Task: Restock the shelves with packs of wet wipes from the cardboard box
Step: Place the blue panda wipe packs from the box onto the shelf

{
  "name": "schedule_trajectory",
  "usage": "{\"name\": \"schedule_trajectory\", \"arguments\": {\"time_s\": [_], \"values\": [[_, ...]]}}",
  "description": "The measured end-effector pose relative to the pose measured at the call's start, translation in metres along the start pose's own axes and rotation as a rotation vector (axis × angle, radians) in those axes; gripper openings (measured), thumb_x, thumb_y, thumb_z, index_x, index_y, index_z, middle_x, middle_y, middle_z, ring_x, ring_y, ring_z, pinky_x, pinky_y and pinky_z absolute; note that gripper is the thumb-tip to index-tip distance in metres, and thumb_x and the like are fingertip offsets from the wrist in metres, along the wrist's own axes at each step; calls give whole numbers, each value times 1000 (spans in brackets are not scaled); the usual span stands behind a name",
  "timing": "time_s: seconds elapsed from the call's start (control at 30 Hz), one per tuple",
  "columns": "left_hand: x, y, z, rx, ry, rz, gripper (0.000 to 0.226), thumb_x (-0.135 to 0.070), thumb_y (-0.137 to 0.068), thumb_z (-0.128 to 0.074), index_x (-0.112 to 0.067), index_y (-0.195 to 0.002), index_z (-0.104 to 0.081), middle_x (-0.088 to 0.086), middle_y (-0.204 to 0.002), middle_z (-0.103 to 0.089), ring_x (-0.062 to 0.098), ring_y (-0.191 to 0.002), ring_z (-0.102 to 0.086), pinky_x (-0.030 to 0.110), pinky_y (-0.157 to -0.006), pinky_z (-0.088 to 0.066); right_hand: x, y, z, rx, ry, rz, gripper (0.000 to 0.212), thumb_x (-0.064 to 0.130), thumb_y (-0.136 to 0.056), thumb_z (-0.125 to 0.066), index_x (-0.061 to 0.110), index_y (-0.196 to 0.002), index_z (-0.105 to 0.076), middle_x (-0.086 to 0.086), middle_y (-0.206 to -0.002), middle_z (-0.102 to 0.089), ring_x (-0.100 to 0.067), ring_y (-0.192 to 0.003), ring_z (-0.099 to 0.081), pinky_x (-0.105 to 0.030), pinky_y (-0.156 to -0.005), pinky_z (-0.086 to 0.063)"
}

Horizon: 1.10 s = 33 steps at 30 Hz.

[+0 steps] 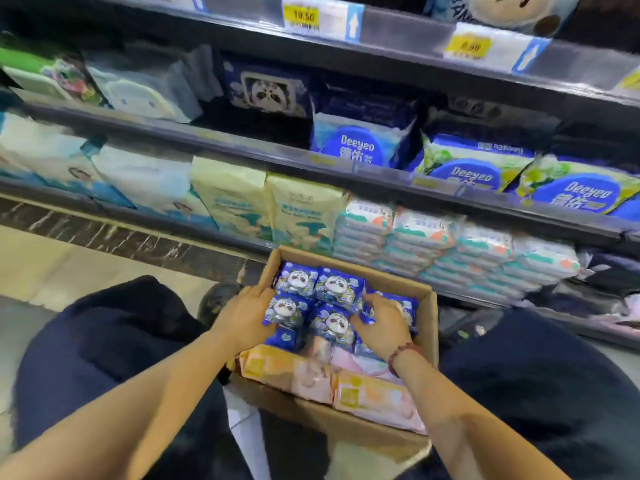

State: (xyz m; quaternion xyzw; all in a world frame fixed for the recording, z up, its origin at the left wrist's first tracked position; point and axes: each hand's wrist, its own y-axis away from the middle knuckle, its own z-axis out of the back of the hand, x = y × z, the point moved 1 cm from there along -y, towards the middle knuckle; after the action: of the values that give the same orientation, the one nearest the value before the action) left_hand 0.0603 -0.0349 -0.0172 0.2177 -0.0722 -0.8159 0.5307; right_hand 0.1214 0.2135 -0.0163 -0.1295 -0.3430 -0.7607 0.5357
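Note:
An open cardboard box (427, 327) sits on the floor between my knees, below the shelves. Its far half holds several small blue wet wipe packs with a panda face (337, 285). Its near half holds larger orange and pink packs (367, 393). My left hand (246, 315) presses against the left side of the blue pack cluster, fingers curled around a pack at the edge. My right hand (381, 327), with a bead bracelet at the wrist, grips the cluster from the right. Both hands squeeze the blue packs between them inside the box.
The shelves (242, 147) ahead carry stocked wipes: blue Deeyeo packs (360, 147) on the middle shelf, white and teal stacks (450, 251) on the bottom shelf right of the box. A matching blue panda pack (266, 88) stands deep on the middle shelf. Yellow price tags (303, 16) line the upper edge.

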Motion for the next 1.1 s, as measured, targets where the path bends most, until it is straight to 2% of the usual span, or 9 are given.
{"name": "schedule_trajectory", "arguments": {"time_s": [0.13, 0.4, 0.5, 0.6, 0.7, 0.77, 0.83, 0.97, 1.1], "values": [[17, -12, -28, 106, 159, 108, 64, -30, -76, -71, -11, -133, -47, 11, -125, -53, 31, -116, -50, 37, -93, -46, -11, -25, -34, 12, -309, -202, 51, 23, -85, -70, 5, -129, -52, -14, -134, -56, -27, -124, -52, -37, -103, -42], [28, -30, -77, 131, 307, 255, 66, -47, -62, -68, -13, -117, -59, 8, -118, -56, 26, -111, -53, 22, -87, -40, -30, -71, -71, -30, -618, -441, 74, 33, -85, -71, 5, -144, -35, -12, -147, -42, -28, -132, -44, -40, -109, -38], [28, -38, -87, 77, 326, 270, 73, -45, -55, -66, -12, -120, -59, 8, -122, -54, 28, -115, -52, 29, -94, -46, -38, -87, -76, -39, -684, -514, 75, 37, -85, -70, 3, -143, -37, -12, -139, -49, -27, -127, -47, -34, -103, -36], [25, -45, -93, 115, 180, 294, 71, -47, -60, -68, -22, -125, -56, -1, -127, -54, 20, -123, -47, 33, -100, -42, -44, -103, -84, -45, -714, -566, 34, 37, -85, -70, 8, -102, -63, -9, -99, -60, -24, -95, -58, -31, -89, -42], [24, -54, -96, 117, -52, 263, 59, -56, -64, -68, -30, -117, -59, -8, -116, -61, 14, -119, -48, 29, -103, -25, -41, -110, -86, -63, -795, -593, 38, 34, -85, -71, 13, -64, -46, -6, -64, -44, -25, -74, -53, -37, -91, -49], [28, -56, -98, 131, -84, 227, 56, -62, -66, -66, -28, -111, -60, -7, -112, -63, 15, -114, -52, 28, -101, -17, -40, -113, -89, -76, -860, -610, 45, 31, -85, -72, -10, -100, -61, -26, -101, -63, -40, -104, -61, -47, -103, -45], [33, -56, -100, 127, -111, 173, 55, -63, -70, -63, -27, -111, -60, -7, -113, -64, 16, -113, -54, 28, -99, -12, -37, -115, -89, -84, -947, -611, 71, 28, -85, -72, -20, -126, -41, -33, -132, -49, -44, -119, -54, -50, -103, -44], [35, -62, -102, 168, -162, 47, 54, -57, -81, -57, -22, -121, -55, 0, -119, -62, 21, -116, -52, 30, -108, -23, -39, -119, -89, -22, -1109, -678, 64, 15, -87, -71, -10, -137, -39, -15, -142, -48, -31, -117, -58, -32, -100, -45], [35, -71, -100, 223, -165, 19, 50, -53, -89, -51, -16, -121, -51, 6, -122, -59, 24, -117, -51, 32, -104, -30, -50, -120, -89, 37, -1177, -708, 74, 11, -82, -74, 6, -145, -35, -7, -149, -39, -18, -91, -61, -36, -103, -45]]}}
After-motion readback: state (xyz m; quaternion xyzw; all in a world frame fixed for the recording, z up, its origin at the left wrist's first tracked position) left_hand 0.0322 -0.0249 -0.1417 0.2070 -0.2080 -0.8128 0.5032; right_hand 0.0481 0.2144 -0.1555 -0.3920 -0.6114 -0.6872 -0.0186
